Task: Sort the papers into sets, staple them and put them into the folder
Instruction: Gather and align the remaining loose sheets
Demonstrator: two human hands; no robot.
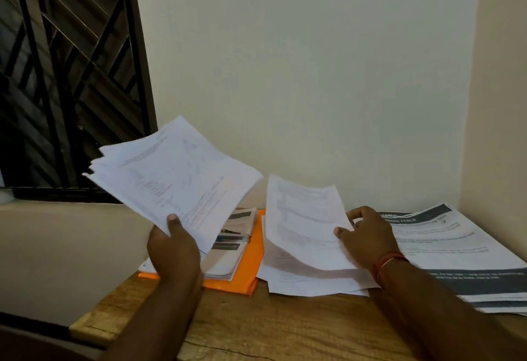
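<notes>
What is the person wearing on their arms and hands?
Both forearms are bare, with no sleeves in view. A red-orange thread band circles the right wrist. The left grip and right grip are bare hands: no gloves, and no rings or watch that I can see.

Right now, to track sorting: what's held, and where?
Left hand grips white paper stack by its near corner; right hand pinches the right edge of a white printed sheet.
</notes>
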